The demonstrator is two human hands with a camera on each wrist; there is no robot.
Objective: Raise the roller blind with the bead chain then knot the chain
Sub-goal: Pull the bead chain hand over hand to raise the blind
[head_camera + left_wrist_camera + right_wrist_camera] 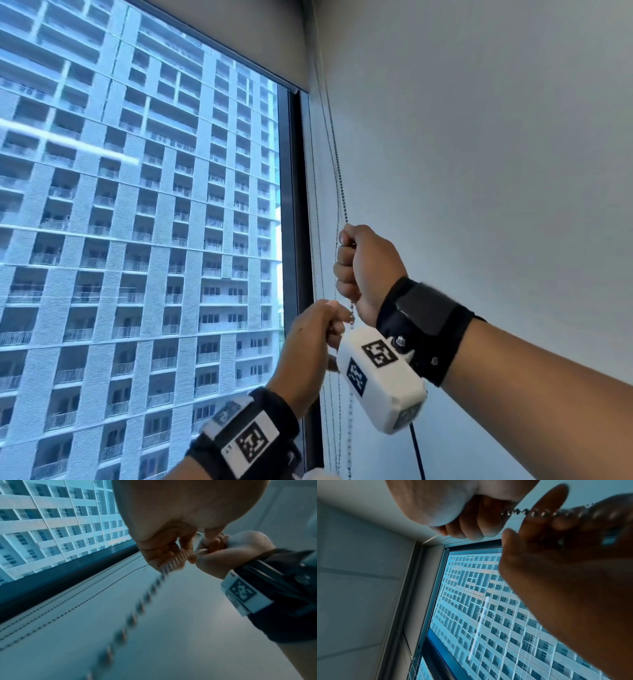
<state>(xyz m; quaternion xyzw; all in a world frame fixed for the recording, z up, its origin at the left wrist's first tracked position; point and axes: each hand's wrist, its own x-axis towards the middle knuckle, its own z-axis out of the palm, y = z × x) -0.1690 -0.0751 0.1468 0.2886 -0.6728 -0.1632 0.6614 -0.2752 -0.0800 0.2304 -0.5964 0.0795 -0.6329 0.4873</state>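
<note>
The grey roller blind (239, 31) is rolled high, its bottom bar crossing the top of the window. A metal bead chain (339, 171) hangs down the wall beside the frame. My right hand (349, 260) is a fist gripping that chain at about mid height. Just below it, my left hand (334, 320) pinches the same chain under the right fist. In the left wrist view the chain (150, 596) runs blurred from my left fingers (164, 557) towards the camera. In the right wrist view the beads (539, 513) stretch from my right fist (471, 524) to my left hand (556, 574).
A dark window frame (294, 205) stands left of the chain, with glass showing a high-rise block (137, 240). A plain white wall (479, 137) fills the right. Thinner chain strands (317, 205) hang close along the wall edge.
</note>
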